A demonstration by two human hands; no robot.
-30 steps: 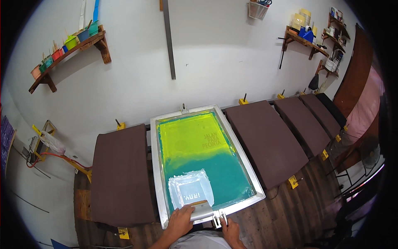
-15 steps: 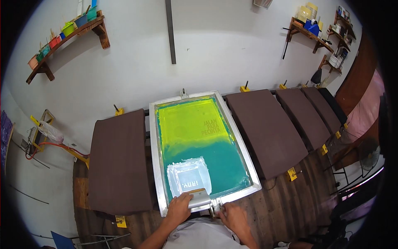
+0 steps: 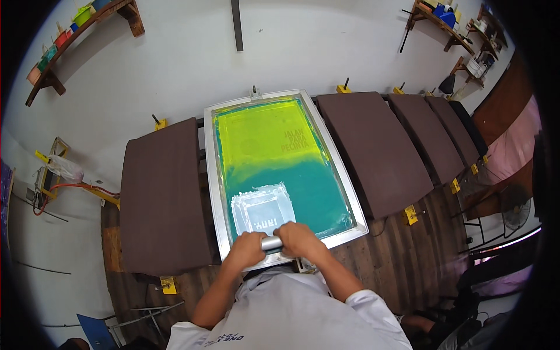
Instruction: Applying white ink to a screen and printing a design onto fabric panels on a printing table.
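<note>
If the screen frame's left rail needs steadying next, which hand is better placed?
Probably the left hand: it sits nearer the left rail; the right hand is farther across. Both grip the silver squeegee, so left would release first.

The frame (image 3: 340, 175) is smooth, shiny metal; the bar (image 3: 270, 243) at its near end is smooth, satin metal. Inside the frame, the mesh (image 3: 309, 189) looks smooth, the paste (image 3: 262, 205) rough-edged. Beside the frame, matt cloth covers the boards (image 3: 373, 154); below, the floor (image 3: 382, 256) is wood-planked.
</note>
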